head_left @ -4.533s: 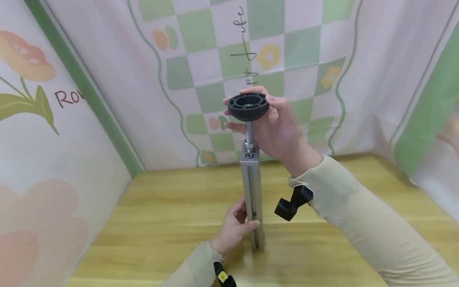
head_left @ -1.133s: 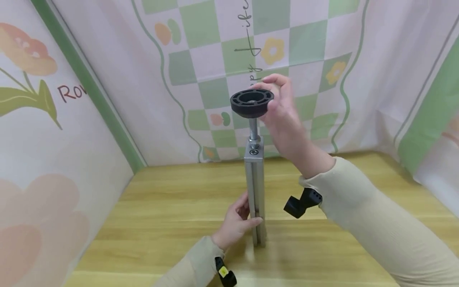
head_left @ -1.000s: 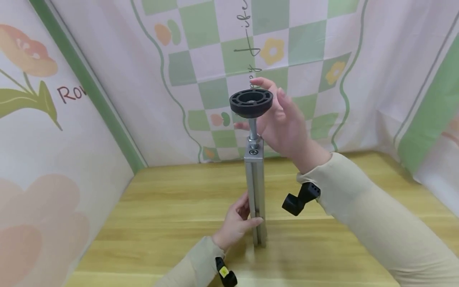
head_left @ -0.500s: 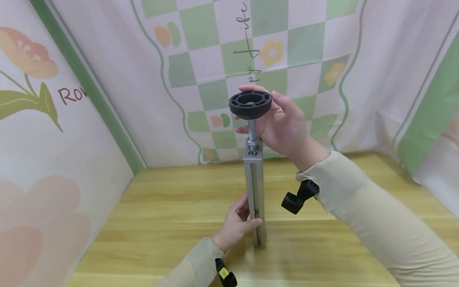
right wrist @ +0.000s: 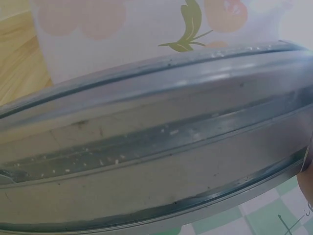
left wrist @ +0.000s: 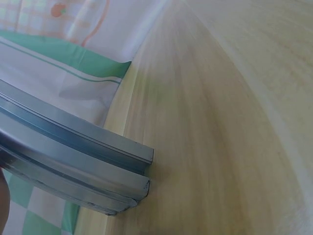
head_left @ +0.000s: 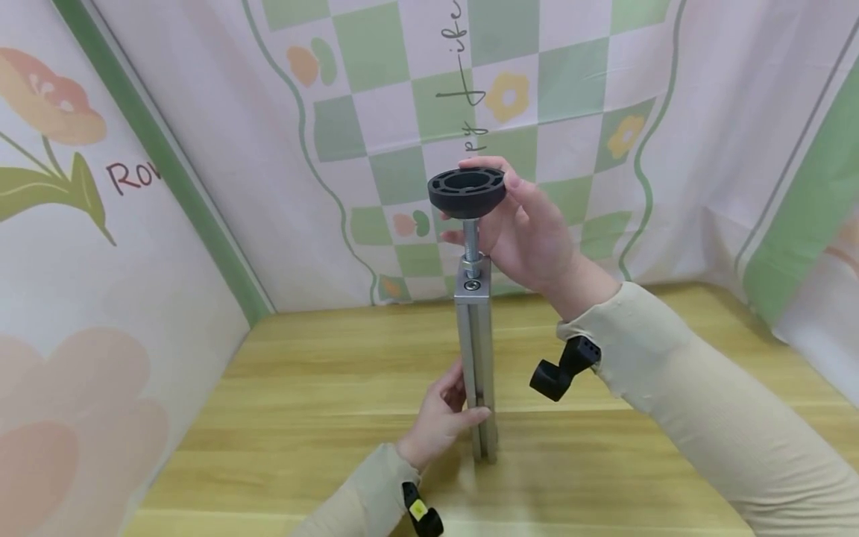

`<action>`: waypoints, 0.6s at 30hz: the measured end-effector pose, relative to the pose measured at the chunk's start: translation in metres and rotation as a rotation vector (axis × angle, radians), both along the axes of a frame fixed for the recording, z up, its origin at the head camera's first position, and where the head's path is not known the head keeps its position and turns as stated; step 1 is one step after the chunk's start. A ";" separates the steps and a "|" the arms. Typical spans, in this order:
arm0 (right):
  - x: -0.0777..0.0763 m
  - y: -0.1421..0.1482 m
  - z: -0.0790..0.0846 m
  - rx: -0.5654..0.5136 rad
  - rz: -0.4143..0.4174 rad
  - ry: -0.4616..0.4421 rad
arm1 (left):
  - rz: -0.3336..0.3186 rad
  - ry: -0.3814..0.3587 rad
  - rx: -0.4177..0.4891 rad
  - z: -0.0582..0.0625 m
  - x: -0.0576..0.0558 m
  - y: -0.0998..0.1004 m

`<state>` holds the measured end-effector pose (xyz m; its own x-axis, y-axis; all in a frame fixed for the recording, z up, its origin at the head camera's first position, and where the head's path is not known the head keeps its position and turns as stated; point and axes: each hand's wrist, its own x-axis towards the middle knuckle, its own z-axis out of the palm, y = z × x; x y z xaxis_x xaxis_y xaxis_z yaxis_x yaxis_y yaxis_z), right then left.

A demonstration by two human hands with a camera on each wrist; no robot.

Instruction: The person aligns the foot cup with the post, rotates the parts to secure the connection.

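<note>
An aluminium profile (head_left: 478, 343) stands upright on the table, with a black round levelling foot (head_left: 463, 200) above its capped top end. The foot's threaded rod (head_left: 471, 237), with a nut (head_left: 472, 263) low on it, enters the end plate beside a screw head. Low on the profile, my left hand (head_left: 435, 429) grips it, thumb across the front. My right hand (head_left: 533, 235) holds the foot's rim, thumb on the near right side, other fingers partly hidden behind. The left wrist view has the profile's lower end (left wrist: 73, 142) on the wood; the right wrist view is filled by its grooved side (right wrist: 146, 107).
The wooden table (head_left: 322, 388) stretches around the profile. A patterned curtain (head_left: 382, 127) hangs behind it, and another printed panel (head_left: 87, 298) rises on the left. Each wrist wears a black camera mount (head_left: 560, 369).
My right thumb and fingers came off the foot's rim about a second ago, swung round, and now hold the rim again. My left hand keeps its grip low on the profile.
</note>
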<state>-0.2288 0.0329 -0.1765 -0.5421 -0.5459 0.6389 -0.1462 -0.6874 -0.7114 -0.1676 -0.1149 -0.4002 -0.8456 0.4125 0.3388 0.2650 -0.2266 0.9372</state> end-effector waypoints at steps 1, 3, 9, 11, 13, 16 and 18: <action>0.000 0.000 0.000 -0.003 0.003 0.001 | 0.003 -0.003 -0.002 0.000 0.000 0.000; 0.000 0.001 -0.001 -0.008 0.003 -0.002 | 0.008 -0.005 -0.002 0.000 0.000 0.000; 0.002 0.003 -0.001 -0.002 -0.049 -0.007 | 0.011 -0.006 -0.004 -0.001 0.001 -0.002; 0.001 0.004 -0.001 -0.006 -0.073 0.003 | 0.003 -0.002 -0.001 -0.001 0.000 -0.002; 0.000 0.005 0.000 -0.020 -0.088 0.017 | -0.009 0.006 0.005 -0.002 -0.001 -0.002; -0.001 0.005 0.000 -0.051 -0.087 0.038 | -0.018 0.012 0.012 -0.002 -0.002 -0.002; -0.001 0.004 0.001 -0.075 -0.057 0.045 | -0.018 0.014 0.016 -0.002 -0.002 -0.003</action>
